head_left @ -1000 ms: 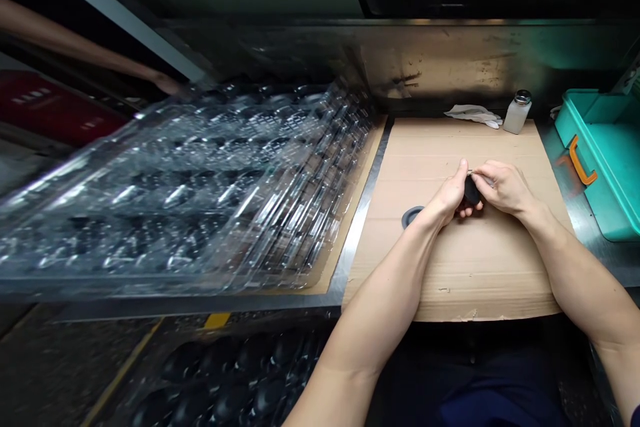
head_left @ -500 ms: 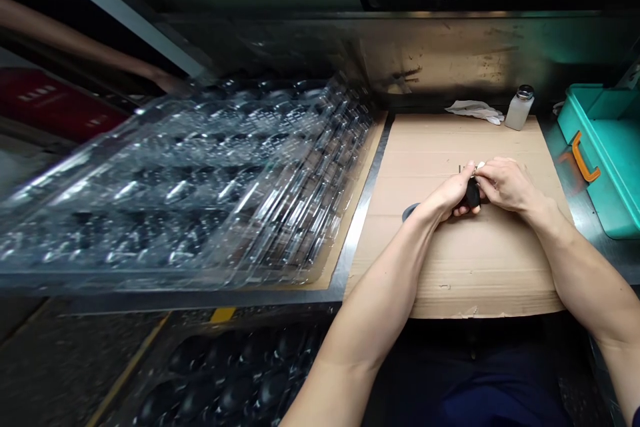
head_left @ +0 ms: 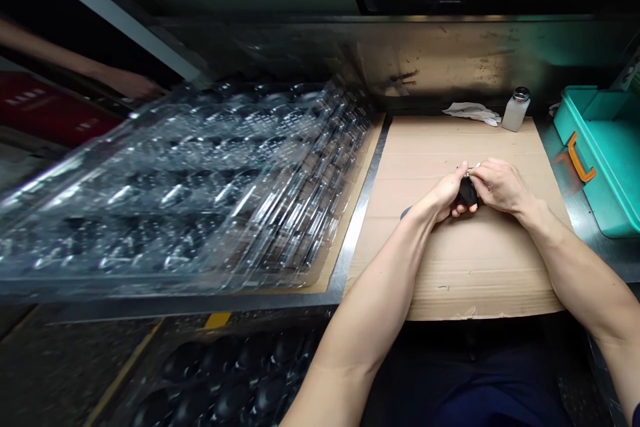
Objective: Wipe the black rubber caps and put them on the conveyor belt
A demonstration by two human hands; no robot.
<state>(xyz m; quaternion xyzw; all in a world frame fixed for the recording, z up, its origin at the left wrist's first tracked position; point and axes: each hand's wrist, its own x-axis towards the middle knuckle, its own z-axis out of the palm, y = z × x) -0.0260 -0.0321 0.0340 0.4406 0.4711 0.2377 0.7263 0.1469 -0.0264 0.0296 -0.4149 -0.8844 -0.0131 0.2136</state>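
Factory workshop: metal bench (head_left: 355, 228), stacked trays (head_left: 200, 180)

Single head-worn view, facing forward and down; forearms (head_left: 380, 287) close, metal panel (head_left: 450, 60) farther

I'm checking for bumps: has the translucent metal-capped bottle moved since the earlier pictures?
No: the translucent metal-capped bottle still stands at the far right corner of the tan cardboard sheet, with no visible shift.

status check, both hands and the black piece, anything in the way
Left hand holding black piece over cardboard. Right hand at its upper edge, exact grip unclear. Left forearm partly hiding dark grey piece.
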